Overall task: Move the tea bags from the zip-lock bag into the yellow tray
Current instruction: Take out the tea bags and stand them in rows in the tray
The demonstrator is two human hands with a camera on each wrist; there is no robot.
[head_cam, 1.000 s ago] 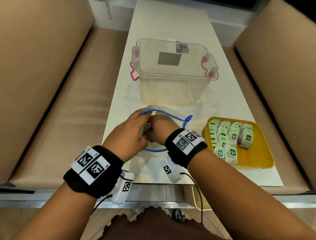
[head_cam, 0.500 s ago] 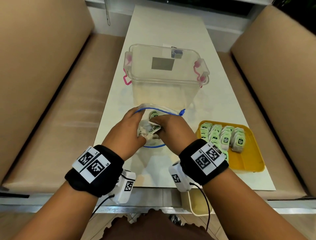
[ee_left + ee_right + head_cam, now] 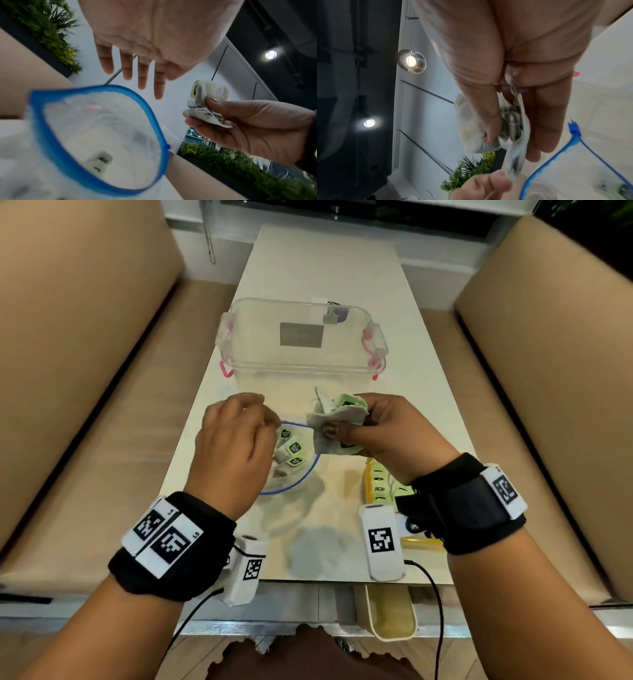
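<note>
Gripping tea bags (image 3: 337, 422) in right fingers (image 3: 368, 419), left fingers (image 3: 126, 65) straight, more in zip-lock bag (image 3: 310, 470), yellow tray (image 3: 368, 474).

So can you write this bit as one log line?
right hand grips tea bags | left hand open above zip-lock bag | yellow tray next

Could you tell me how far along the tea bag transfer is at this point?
Well under way. Done: rows of tea bags already sit in the yellow tray. In hand: the right hand grips a bunch of tea bags above the table, while the left hand hovers open over the zip-lock bag. Left: a few loose tea bags remain inside the bag.
</note>
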